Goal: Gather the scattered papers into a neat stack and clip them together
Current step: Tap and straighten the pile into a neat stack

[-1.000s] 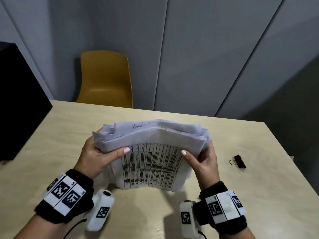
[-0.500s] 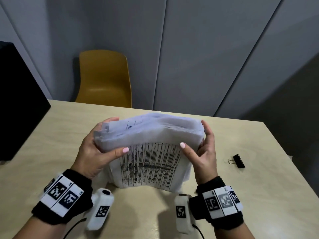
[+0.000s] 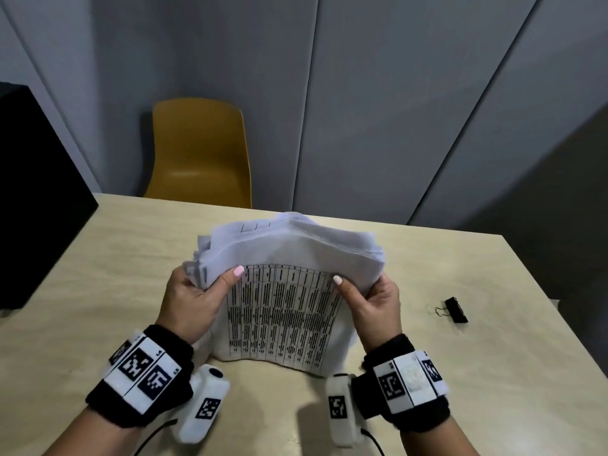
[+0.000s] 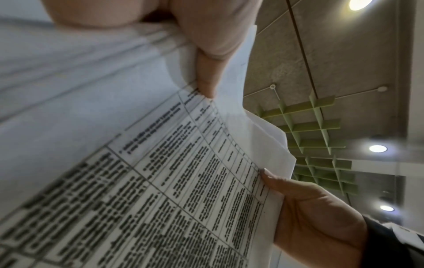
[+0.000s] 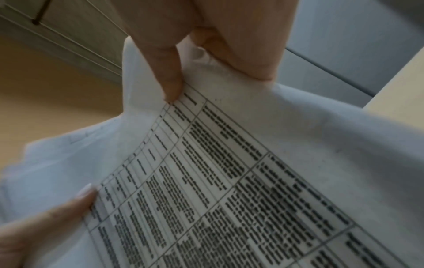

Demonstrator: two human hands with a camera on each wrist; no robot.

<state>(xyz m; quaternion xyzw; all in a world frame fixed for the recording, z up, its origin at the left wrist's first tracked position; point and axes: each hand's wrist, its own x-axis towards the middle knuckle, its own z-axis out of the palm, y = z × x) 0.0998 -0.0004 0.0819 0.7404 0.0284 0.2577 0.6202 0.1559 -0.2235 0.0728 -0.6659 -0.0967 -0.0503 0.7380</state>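
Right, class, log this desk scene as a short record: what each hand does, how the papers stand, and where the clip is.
left hand: grips the paper stack's left edge
right hand: grips its right edge
paper stack: upright on the table, bowed, top edges uneven
binder clip: lies on the table to the right, unused
chair: yellow, behind the table

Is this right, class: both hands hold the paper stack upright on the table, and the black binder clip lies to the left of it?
Not quite. The head view shows the binder clip lying on the table to the right of the paper stack, beyond the right hand. The left hand also grips it.
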